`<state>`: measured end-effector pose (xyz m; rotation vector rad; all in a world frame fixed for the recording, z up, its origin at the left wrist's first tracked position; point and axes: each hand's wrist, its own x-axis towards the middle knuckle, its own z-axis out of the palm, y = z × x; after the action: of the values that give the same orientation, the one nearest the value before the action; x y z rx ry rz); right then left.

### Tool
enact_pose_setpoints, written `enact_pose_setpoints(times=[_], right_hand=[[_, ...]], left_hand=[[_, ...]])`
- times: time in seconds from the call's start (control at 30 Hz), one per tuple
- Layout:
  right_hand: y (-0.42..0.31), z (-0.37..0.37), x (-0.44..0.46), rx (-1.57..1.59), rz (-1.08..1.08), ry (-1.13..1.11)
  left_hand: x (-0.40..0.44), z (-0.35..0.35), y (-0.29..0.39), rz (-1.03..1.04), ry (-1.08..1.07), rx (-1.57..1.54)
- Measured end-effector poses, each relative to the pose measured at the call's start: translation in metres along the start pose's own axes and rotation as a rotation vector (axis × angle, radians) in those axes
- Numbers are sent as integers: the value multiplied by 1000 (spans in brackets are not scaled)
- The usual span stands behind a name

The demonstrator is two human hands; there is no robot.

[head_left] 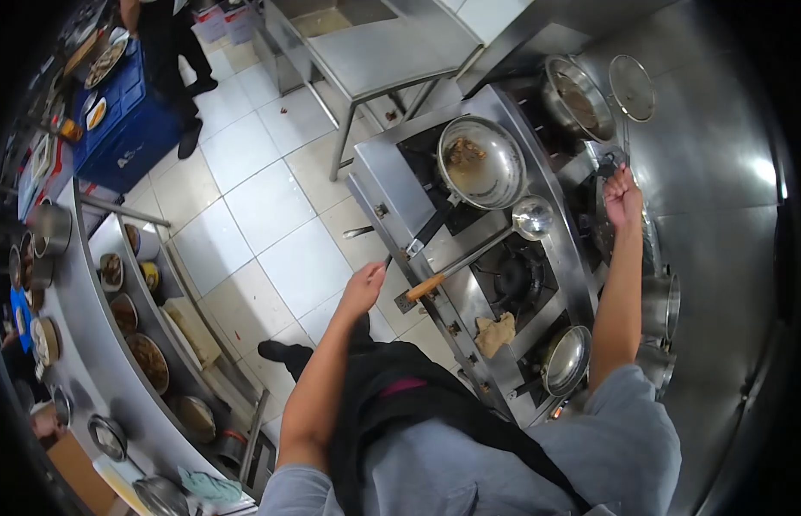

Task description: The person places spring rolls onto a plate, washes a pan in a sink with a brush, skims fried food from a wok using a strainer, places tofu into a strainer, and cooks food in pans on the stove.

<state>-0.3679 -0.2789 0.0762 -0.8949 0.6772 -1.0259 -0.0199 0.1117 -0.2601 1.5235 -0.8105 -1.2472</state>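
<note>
Working across the broad stainless-steel stove (pixel 392 185), we risk tipping the round silver-metal pan (pixel 505 168) and its brown food (pixel 466 155) should the black handle (pixel 435 225) twist in our left hand (pixel 362 289), which looks clamped on its end, or should that arm catch the long steel ladle (pixel 532 218), its wooden grip (pixel 426 286) jutting past the edge. The pan lies ahead and right of that hand; our right hand (pixel 622 199) curls beyond the stove, around what we cannot tell.
</note>
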Motion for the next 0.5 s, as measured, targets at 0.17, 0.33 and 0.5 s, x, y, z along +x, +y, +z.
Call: enact_pose_setpoints(times=[0.17,0.33,0.5], right_hand=[[7,12,-31,-108,57,65],[16,-34,70,16,187,133],[31,-9,94,98,288,210]], left_hand=[[66,33,107,-279,-36,-289],[109,61,137,-413,-293,-247],[95,71,152,-391,-357,-116]])
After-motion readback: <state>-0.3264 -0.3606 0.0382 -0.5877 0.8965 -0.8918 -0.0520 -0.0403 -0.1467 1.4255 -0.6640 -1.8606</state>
